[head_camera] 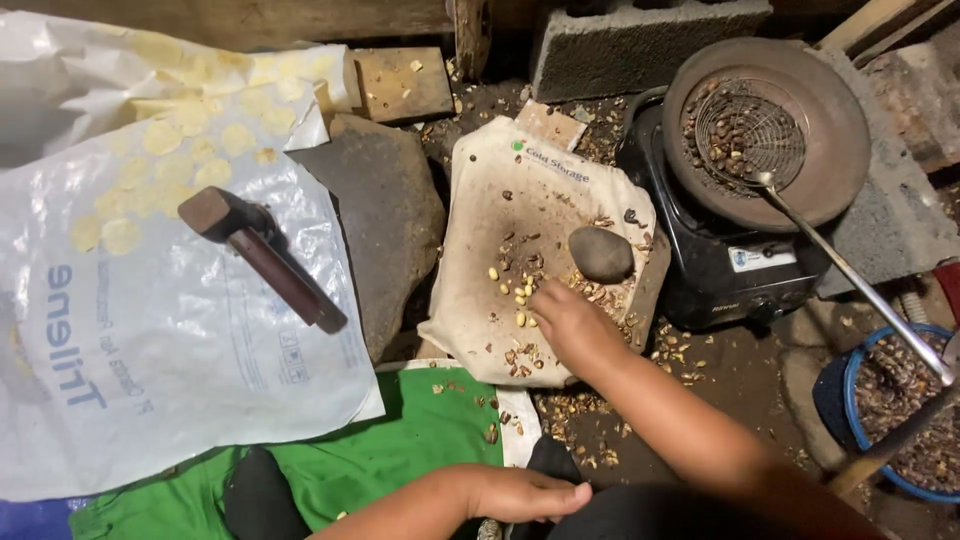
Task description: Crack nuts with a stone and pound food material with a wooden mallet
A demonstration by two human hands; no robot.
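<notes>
Loads of nuts (pixel 515 290) sit on my stained cloth (pixel 480 240), just left of the round stone (pixel 601 254); right hand (pixel 570 322) pinches some there, left hand (pixel 520 493) loosely curled, empty. Pan (pixel 820 110) holds a wire skimmer (pixel 750 135) of nuts.

Pale shelled kernels (pixel 519 290) (scattered) on stained cloth (pixel 480 250)

Worn cloth-covered slab (pixel 480 300) in the middle with scattered nut kernels (pixel 515 290) and a rounded stone (pixel 601 254) on it, wooden mallet (pixel 262 256) on plastic sheet (pixel 180 340) to its left, round pan (pixel 830 150) holding a wire skimmer (pixel 750 135) on a stove (pixel 730 270) to its right.
</notes>
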